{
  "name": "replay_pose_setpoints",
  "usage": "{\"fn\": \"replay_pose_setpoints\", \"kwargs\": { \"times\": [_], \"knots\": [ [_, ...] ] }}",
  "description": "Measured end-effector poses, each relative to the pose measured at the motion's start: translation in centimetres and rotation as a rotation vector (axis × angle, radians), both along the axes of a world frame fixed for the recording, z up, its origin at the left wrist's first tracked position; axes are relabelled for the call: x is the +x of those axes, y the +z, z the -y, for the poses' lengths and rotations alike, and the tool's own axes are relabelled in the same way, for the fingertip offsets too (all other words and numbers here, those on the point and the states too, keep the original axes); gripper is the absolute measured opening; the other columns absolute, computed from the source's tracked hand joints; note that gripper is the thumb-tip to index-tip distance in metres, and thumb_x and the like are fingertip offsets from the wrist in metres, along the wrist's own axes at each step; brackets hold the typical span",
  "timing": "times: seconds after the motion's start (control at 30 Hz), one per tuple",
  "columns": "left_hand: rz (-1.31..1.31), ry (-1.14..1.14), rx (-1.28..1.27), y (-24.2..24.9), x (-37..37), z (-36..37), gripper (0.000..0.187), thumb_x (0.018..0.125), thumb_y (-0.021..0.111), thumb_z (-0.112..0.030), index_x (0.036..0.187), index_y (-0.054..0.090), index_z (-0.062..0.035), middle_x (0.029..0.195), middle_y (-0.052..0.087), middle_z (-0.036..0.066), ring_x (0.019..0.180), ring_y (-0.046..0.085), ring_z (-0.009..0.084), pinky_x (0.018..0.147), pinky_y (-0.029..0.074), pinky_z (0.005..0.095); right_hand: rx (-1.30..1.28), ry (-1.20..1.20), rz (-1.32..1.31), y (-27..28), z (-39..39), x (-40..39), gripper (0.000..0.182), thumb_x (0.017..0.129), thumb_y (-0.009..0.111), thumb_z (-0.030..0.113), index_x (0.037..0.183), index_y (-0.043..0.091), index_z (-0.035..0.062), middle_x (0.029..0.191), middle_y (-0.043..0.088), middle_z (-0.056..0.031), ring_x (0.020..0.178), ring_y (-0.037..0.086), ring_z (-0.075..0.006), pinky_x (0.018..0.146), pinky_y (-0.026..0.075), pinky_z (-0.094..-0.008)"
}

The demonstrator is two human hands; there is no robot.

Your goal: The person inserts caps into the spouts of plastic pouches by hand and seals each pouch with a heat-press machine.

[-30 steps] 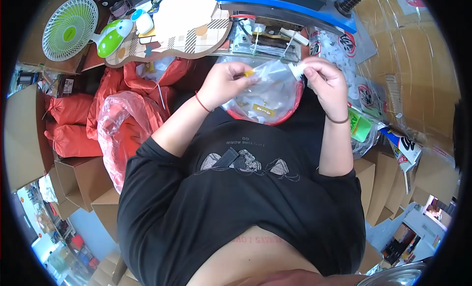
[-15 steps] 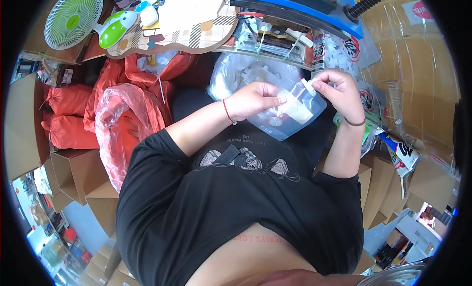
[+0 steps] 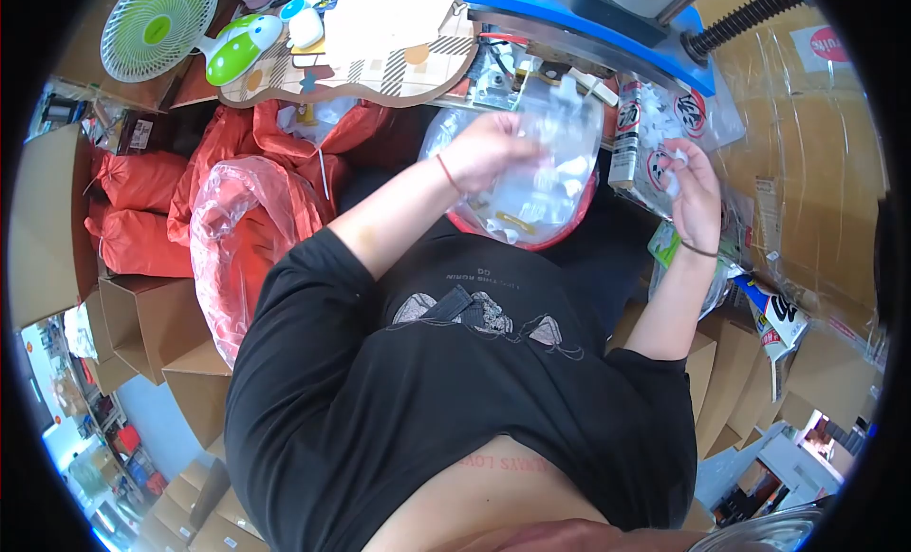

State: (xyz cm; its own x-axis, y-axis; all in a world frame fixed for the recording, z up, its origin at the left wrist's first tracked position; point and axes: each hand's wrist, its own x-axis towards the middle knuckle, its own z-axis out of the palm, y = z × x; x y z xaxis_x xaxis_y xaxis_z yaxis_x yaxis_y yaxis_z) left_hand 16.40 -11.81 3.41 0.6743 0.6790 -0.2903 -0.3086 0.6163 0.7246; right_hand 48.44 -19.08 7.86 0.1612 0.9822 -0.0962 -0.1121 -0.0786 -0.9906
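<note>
My right hand (image 3: 697, 196) has come off the pouch (image 3: 565, 125) and backed away right; my left hand (image 3: 493, 153) has carried the pouch farther out. So pouch and right hand are apart now. Nearest: red-rimmed basin (image 3: 583, 212), pouch held over it, spout end toward the desk (image 3: 380, 77). Right fingers pinch small white bits (image 3: 673, 183), clear of the pouch. Left thumb and fingers grip the pouch; blurred, can't tell exact contact. Far: blue machine (image 3: 588, 18).
</note>
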Motion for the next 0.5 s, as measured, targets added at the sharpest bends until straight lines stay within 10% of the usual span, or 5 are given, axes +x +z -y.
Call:
{"fn": "replay_pose_setpoints", "kwargs": {
  "times": [0.17, 0.3, 0.4, 0.43, 0.5],
  "knots": [
    [-0.078, 0.056, -0.028, -0.4, 0.0, -3.3, 0.031, 0.088, 0.072, -0.006, 0.115, 0.061, 0.0045, 0.103, 0.070, 0.015, 0.090, 0.071, 0.0205, 0.079, 0.060, 0.0317, 0.067, -0.003, 0.527, -0.9, 0.1, -2.9, 0.030, 0.098, 0.059, 0.011, 0.126, 0.051, 0.0052, 0.113, 0.063, -0.0053, 0.083, 0.058, -0.0096, 0.065, 0.044, -0.0202],
    [-0.844, 0.537, 0.713, 0.5, -4.0, -6.5, 0.051, 0.092, 0.070, -0.024, 0.128, 0.047, 0.0038, 0.121, 0.060, 0.028, 0.096, 0.068, 0.0327, 0.082, 0.055, 0.0376, 0.338, 0.172, 1.086, -0.2, 0.4, -2.3, 0.017, 0.099, 0.061, 0.019, 0.103, 0.064, 0.0030, 0.083, 0.059, -0.0017, 0.078, 0.056, -0.0122, 0.070, 0.044, -0.0274],
    [-1.520, 0.753, 1.544, -2.3, -10.4, -12.5, 0.069, 0.093, 0.057, -0.048, 0.141, 0.044, 0.0003, 0.134, 0.049, 0.033, 0.131, 0.045, 0.0442, 0.108, 0.038, 0.0518, 0.127, 0.087, 0.907, -0.8, 1.0, -2.1, 0.027, 0.103, 0.055, 0.027, 0.098, 0.064, 0.0017, 0.083, 0.054, -0.0026, 0.082, 0.053, -0.0133, 0.076, 0.044, -0.0287],
    [-1.696, 0.327, 1.344, -4.1, -12.4, -13.1, 0.073, 0.093, 0.051, -0.059, 0.145, 0.045, -0.0076, 0.150, 0.038, 0.028, 0.141, 0.034, 0.0434, 0.112, 0.032, 0.0512, 0.017, 0.026, 0.837, -1.0, 1.0, -1.8, 0.029, 0.104, 0.053, 0.029, 0.101, 0.063, 0.0019, 0.083, 0.053, -0.0032, 0.084, 0.052, -0.0130, 0.077, 0.044, -0.0279],
    [-1.727, 0.222, 1.625, -4.9, -13.0, -10.3, 0.073, 0.091, 0.051, -0.063, 0.145, 0.047, -0.0123, 0.148, 0.042, 0.025, 0.138, 0.037, 0.0440, 0.112, 0.032, 0.0514, 0.120, -0.025, 0.833, 0.1, 0.7, -2.5, 0.029, 0.105, 0.052, 0.029, 0.101, 0.062, 0.0024, 0.085, 0.054, -0.0033, 0.083, 0.052, -0.0126, 0.077, 0.044, -0.0272]
  ]
}}
